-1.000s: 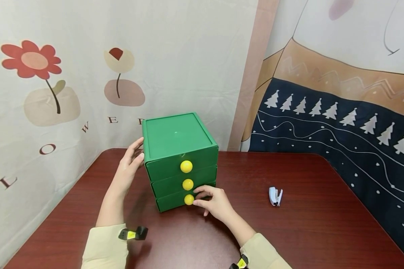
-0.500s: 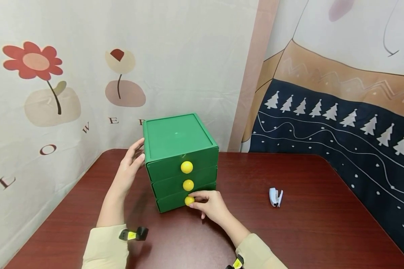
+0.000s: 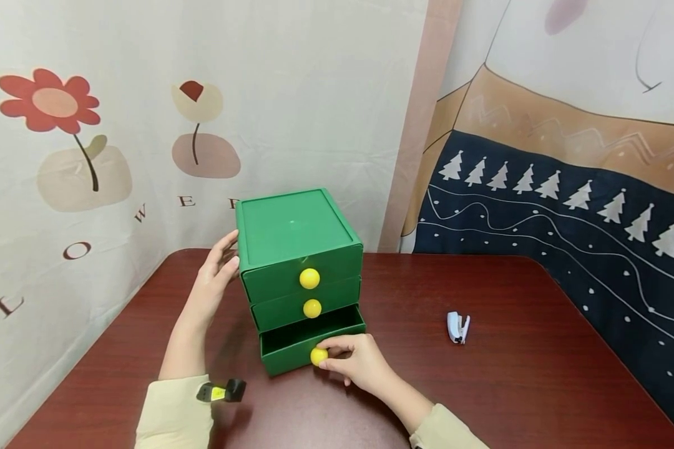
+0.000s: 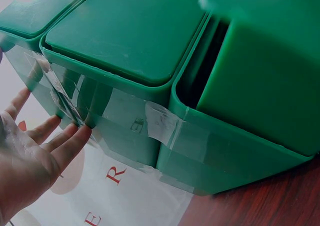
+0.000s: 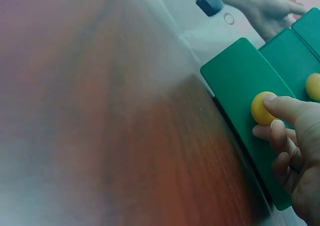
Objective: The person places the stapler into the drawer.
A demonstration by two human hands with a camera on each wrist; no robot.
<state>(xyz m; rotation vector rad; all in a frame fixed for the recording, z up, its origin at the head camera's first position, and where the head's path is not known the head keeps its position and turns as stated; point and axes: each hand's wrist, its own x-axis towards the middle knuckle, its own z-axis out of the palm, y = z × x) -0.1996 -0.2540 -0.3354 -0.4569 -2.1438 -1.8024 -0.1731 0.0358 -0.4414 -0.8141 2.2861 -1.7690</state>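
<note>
A green three-drawer cabinet (image 3: 294,227) with round yellow knobs stands on the table. Its bottom drawer (image 3: 292,357) is pulled partway out, and the visible part of its inside looks dark and bare. My right hand (image 3: 362,363) pinches the bottom drawer's yellow knob (image 5: 262,109) between thumb and fingers. Against the cabinet's left side rests my left hand (image 3: 212,280), its fingers extended; in the left wrist view the fingertips touch the side wall, where clear tape (image 4: 162,123) is stuck. The upper two drawers are flush with the cabinet.
A pale blue stapler (image 3: 457,328) lies on the dark red wooden table (image 3: 517,386), right of the cabinet. Behind the table hang a printed flower curtain (image 3: 314,93) and a dark blue cloth with white trees (image 3: 539,218).
My right hand has closed on the lowest knob and drawn the bottom drawer outward, toward me. The left hand stays at the cabinet's side.
</note>
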